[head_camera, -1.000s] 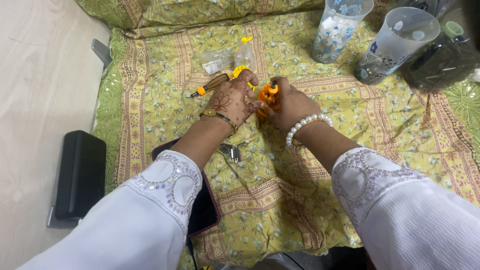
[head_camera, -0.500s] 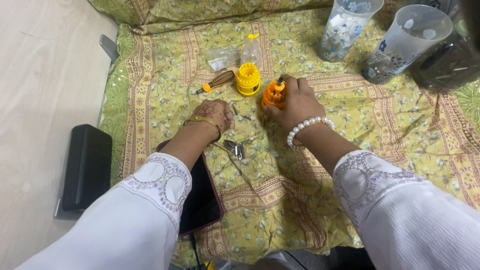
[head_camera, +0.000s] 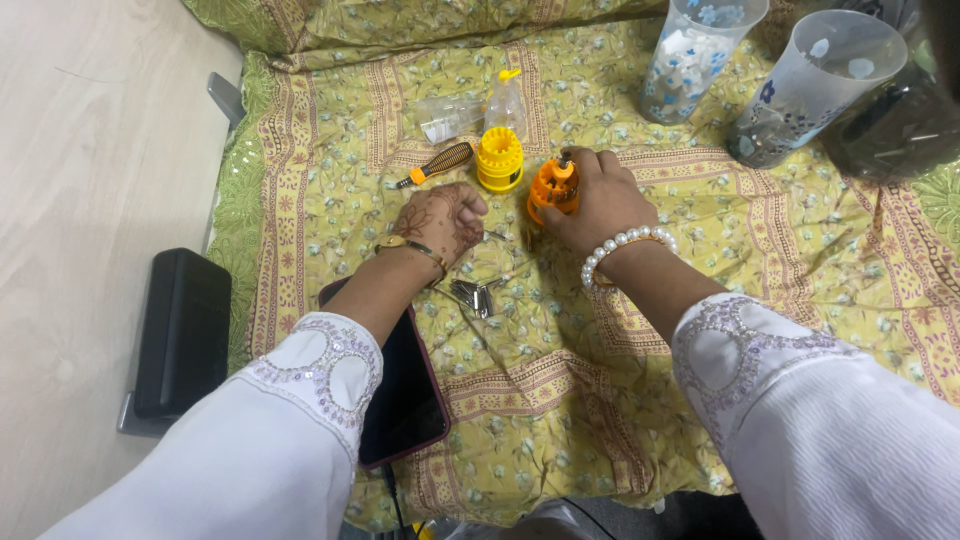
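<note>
Head view: right hand grips orange holder; cups well apart.

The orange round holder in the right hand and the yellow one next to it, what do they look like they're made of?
Both look like moulded plastic. The orange holder, gripped by the right hand, has a smooth, evenly coloured, slightly glossy body. The yellow holder shows ribbed sides and the same uniform colour. The thin bits standing in the orange one look like metal, though they are too small to be certain.
</note>
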